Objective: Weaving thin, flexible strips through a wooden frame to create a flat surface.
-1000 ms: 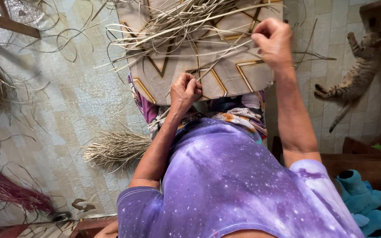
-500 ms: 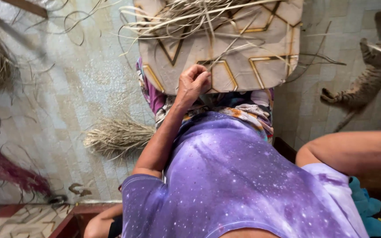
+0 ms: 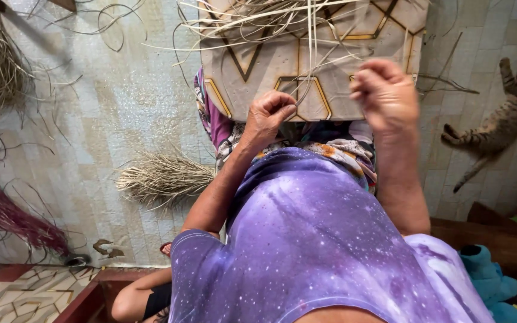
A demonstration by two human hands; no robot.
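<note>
Straw strands [image 3: 282, 24] lie in a loose tangle on the patterned board [image 3: 330, 90] across my lap, their far ends cut off by the top edge of the head view. My left hand [image 3: 270, 113] is curled shut at the board's near edge, pinching thin strands. My right hand [image 3: 384, 90] is blurred, fingers bent inward; I cannot tell whether it grips anything. A long strand runs down between both hands. A straw bundle [image 3: 163, 176] lies on the tiled floor [image 3: 103, 119] to the left. A cat [image 3: 498, 125] sprawls at right, partly cropped.
</note>
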